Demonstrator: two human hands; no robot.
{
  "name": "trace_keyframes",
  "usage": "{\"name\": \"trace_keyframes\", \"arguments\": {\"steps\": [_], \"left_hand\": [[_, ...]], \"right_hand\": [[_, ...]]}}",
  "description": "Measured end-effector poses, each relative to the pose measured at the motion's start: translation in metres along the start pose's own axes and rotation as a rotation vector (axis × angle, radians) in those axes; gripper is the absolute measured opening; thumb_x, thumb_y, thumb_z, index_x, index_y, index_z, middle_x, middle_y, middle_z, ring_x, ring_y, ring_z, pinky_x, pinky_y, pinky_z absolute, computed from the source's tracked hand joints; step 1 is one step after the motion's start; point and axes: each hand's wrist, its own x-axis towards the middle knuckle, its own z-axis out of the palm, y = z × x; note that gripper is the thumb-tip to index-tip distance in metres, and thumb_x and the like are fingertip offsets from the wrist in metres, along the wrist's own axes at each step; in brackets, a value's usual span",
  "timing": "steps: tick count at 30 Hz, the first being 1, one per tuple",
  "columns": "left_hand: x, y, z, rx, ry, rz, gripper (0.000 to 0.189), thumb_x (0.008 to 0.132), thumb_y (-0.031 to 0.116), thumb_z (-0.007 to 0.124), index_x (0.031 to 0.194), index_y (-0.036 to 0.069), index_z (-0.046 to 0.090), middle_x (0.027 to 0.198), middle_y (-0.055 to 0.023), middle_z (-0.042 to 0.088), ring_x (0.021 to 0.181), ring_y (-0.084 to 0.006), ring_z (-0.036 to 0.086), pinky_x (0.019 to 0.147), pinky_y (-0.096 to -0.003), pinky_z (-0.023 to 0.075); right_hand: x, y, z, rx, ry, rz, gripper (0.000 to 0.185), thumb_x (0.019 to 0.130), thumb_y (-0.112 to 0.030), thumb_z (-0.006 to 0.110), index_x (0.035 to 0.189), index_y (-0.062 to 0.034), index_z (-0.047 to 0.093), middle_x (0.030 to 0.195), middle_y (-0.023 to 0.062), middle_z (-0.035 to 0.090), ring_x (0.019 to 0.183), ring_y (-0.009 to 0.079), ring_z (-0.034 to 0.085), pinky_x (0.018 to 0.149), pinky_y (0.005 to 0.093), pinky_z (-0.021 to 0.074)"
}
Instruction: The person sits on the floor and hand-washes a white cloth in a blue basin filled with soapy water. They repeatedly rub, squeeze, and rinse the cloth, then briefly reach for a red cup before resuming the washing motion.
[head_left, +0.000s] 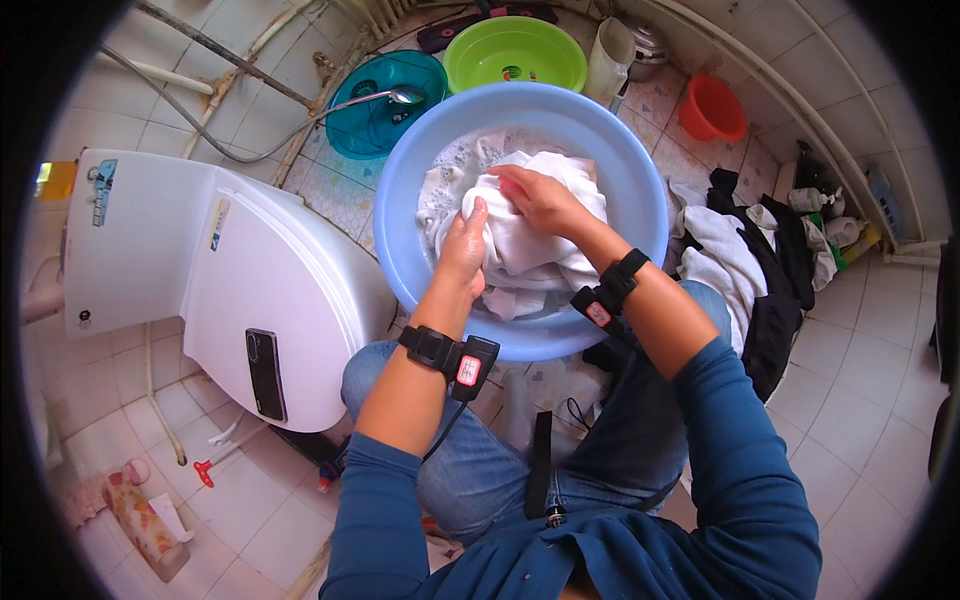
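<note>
A large blue plastic basin (405, 289) stands before my knees with sudsy water (459, 159) in it. White wet cloth (541, 244) is heaped in the middle, partly above the water. My left hand (463, 251) grips a fold of this cloth at the heap's left side, thumb pointing up. Across the top of the heap lies my right hand (544, 199), its fingers curled over the fabric close to my left thumb. The right fingertips are partly hidden in the folds, so I cannot tell how firmly they hold.
Left stands a white toilet (285, 277) with a phone (266, 375) on its lid. Behind the basin are a green basin (517, 49), a teal basin (360, 127) with a shower head (405, 94) over it, and a red bucket (709, 112). Clothes (724, 255) lie piled at right.
</note>
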Motion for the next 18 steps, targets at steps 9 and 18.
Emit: {"name": "trace_keyframes", "arguments": {"steps": [9,18], "left_hand": [[0.004,-0.002,0.010,-0.397,-0.128,-0.122,0.051,0.099,0.047,0.033,0.129,0.009,0.046,0.126,-0.0086,0.053,0.114,-0.0221,0.053,0.097,-0.0381,0.0442],[-0.001,-0.010,0.027,-0.389,-0.252,-0.255,0.046,0.098,0.043,0.037,0.130,0.011,0.045,0.128,-0.0072,0.051,0.116,-0.0202,0.052,0.097,-0.0371,0.0441]], "right_hand": [[-0.025,-0.062,0.008,0.376,0.339,-0.059,0.021,0.083,-0.018,0.057,0.098,-0.0037,0.062,0.099,0.0153,0.060,0.092,0.0304,0.056,0.084,0.0393,0.0448],[-0.017,-0.055,0.024,-0.209,0.454,-0.176,0.022,0.077,-0.024,0.065,0.082,-0.0031,0.063,0.094,0.0157,0.058,0.087,0.0364,0.052,0.077,0.0462,0.0417]]}}
